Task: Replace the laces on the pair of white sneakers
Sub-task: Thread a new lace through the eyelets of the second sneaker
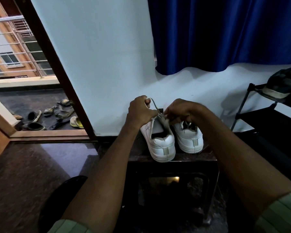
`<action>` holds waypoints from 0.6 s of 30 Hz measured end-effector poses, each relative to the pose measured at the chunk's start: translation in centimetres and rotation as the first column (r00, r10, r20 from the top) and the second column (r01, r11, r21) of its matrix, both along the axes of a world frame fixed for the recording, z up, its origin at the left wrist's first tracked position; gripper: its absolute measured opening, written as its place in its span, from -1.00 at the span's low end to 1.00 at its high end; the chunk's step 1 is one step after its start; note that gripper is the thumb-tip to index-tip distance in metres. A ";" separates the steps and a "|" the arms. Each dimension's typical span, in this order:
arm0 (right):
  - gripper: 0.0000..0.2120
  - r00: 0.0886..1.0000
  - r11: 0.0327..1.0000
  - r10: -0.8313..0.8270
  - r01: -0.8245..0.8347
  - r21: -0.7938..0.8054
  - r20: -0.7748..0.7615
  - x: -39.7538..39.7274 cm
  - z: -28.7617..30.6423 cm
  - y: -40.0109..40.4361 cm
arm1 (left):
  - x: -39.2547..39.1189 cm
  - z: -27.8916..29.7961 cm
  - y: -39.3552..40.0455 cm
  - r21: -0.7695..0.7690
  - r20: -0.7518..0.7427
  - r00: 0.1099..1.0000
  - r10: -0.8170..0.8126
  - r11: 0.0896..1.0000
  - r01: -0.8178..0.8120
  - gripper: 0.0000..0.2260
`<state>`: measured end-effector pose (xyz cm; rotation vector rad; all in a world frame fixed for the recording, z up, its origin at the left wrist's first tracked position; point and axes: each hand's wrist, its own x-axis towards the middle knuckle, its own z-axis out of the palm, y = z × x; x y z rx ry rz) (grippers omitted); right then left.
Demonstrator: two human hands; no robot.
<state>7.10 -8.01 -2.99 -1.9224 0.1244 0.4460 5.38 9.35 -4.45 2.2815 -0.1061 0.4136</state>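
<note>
Sneakers [173, 140] on dark stool [183, 158] (blue curtain [225, 31] behind) | both hands pinch lace [154, 105]

Both forearms reach forward, bare to green rolled sleeves near the elbows. I see the left hand [140, 111] fisted, knuckles up, pinching a thin strand. The right hand [181, 111] is curled likewise, fingertips tucked under, close beside the left.

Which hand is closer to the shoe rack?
Right. The right hand works over the sneakers, on the shoe rack's side; the left hand, pulling the lace, sits farther away.
</note>
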 end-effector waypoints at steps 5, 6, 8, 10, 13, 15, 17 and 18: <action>-0.77 1.000 1.000 0.000 0.000 -0.001 0.005 0.1 -0.1 -0.2 | 0.2 -0.3 0.2 0.064 -0.046 0.998 -0.036 0.997 0.039 -0.59; -0.77 1.000 1.000 0.000 0.000 -0.001 0.005 0.2 -0.1 -0.2 | 0.2 -0.4 0.3 0.074 -0.048 0.998 -0.041 0.996 0.045 -0.60; -0.79 1.000 1.000 0.003 -0.003 -0.003 0.011 0.2 -0.1 -0.1 | 0.2 -0.3 0.5 0.081 -0.049 0.997 -0.057 0.995 0.060 -0.62; -0.81 1.000 1.000 0.001 -0.001 -0.006 0.014 0.2 -0.1 -0.1 | 0.1 -0.3 0.6 0.077 -0.063 0.995 -0.077 0.994 0.082 -0.64; -0.86 1.000 1.000 0.014 -0.014 0.013 -0.002 0.1 0.0 -0.3 | 0.0 -0.1 0.7 0.038 -0.102 0.987 -0.125 0.991 0.129 -0.64; -0.83 1.000 0.998 0.022 -0.022 0.058 -0.009 0.2 -0.1 -0.4 | 0.0 -0.1 0.7 -0.010 -0.130 0.977 -0.168 0.986 0.168 -0.62; -0.84 1.000 0.998 0.026 -0.026 0.055 0.006 0.2 -0.4 -0.4 | 0.0 -0.2 0.5 -0.020 -0.130 0.975 -0.179 0.984 0.178 -0.62; -0.84 0.999 0.999 0.035 -0.035 0.013 0.030 0.2 -0.4 -0.3 | 0.0 -0.2 0.4 -0.018 -0.121 0.978 -0.172 0.985 0.171 -0.62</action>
